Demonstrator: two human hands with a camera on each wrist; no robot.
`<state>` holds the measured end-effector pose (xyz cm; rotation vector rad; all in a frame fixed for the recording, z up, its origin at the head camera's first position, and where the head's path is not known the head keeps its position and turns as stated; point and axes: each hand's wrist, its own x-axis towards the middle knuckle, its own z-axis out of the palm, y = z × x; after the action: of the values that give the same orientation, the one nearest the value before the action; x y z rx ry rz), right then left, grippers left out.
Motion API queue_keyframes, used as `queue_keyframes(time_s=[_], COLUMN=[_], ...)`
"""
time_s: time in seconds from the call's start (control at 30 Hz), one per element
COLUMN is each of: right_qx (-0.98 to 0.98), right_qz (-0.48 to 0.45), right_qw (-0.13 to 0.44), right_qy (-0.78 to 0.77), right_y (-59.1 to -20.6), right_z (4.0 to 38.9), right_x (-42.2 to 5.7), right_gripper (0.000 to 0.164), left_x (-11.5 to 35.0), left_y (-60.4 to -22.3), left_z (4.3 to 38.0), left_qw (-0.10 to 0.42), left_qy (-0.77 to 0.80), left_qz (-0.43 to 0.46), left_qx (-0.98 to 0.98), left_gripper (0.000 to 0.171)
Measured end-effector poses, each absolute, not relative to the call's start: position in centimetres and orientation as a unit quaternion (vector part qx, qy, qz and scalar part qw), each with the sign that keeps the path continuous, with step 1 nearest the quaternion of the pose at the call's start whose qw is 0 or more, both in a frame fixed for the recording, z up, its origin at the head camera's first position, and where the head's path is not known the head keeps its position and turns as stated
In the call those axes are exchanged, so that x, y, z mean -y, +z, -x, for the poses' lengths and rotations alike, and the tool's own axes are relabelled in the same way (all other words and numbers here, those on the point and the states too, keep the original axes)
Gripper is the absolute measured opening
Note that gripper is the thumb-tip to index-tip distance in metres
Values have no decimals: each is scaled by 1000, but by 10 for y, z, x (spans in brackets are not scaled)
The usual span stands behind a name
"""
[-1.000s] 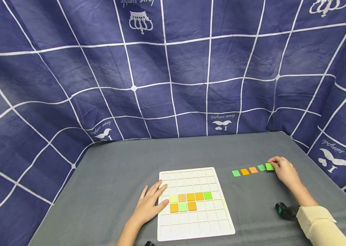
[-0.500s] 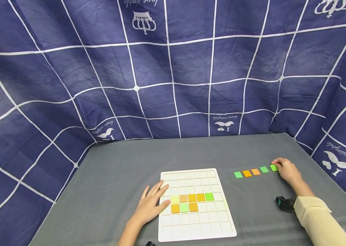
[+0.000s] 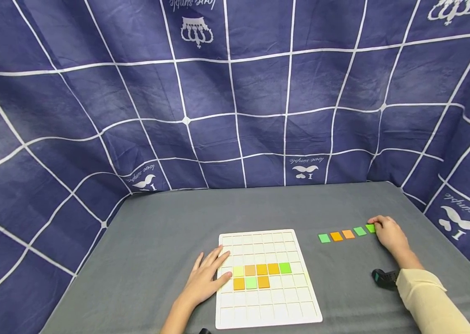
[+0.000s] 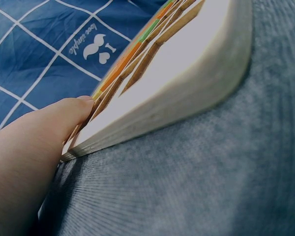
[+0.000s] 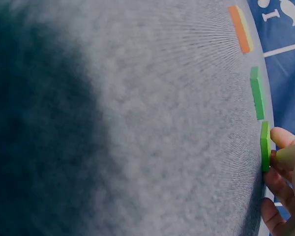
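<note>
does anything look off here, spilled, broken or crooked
Only the blue cloth: its lettering is upside down, as if hung the wrong way up. The tiles on the board lie in neat rows, and I see no spill or damage.

Screened-off nook; pictures not showing whether home, office or lab is lying beyond. Navy cloth (image 3: 260,88) with white grid lines hanging at back and both sides, closing off view of room. Crowns (image 3: 197,31), moustaches (image 3: 305,168) and words "love simple" (image 3: 307,159) showing upside down on it, looking like household curtain print. Grey fabric-topped counter (image 3: 168,222) filling space between.
</note>
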<state>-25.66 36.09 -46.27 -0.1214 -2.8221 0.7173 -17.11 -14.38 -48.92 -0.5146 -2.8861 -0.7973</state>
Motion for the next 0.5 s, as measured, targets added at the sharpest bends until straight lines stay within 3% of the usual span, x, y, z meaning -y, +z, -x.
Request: queue_keyframes(time_s=[0.23, 0.5], right_qx=[953, 939], right_qz=[45, 53], right_qw=[129, 196], right_qy=[271, 279], right_y=[-463, -463], right_z=[252, 243], right_x=[-362, -355], right_gripper=[24, 23], left_x=[144, 144], left_y=[-491, -491], left_z=[170, 169], left_qw=[42, 40], left_qy=[-270, -272], left_qz=[164, 162], left_qx=[948, 948], left_gripper=[58, 57])
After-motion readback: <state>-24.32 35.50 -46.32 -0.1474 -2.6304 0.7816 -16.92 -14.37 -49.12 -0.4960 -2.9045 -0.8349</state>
